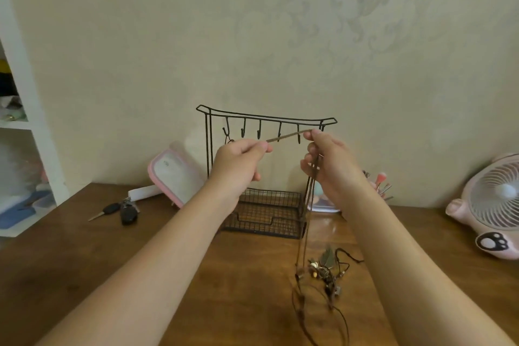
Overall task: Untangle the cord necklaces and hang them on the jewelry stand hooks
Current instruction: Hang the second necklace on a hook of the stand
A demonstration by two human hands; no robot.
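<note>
A black wire jewelry stand with several hooks and a mesh basket base stands against the wall. A thin cord seems to hang from its leftmost hook. My left hand and my right hand pinch a brown cord necklace stretched taut between them, just in front of the hooks. From my right hand its strands drop to the table. A tangle of cord necklaces with beads and pendants lies on the wooden table below my right forearm.
Car keys lie at the left of the table. A pink-rimmed container lid leans on the wall beside the stand. A pink fan sits at the right. A white shelf stands at the far left.
</note>
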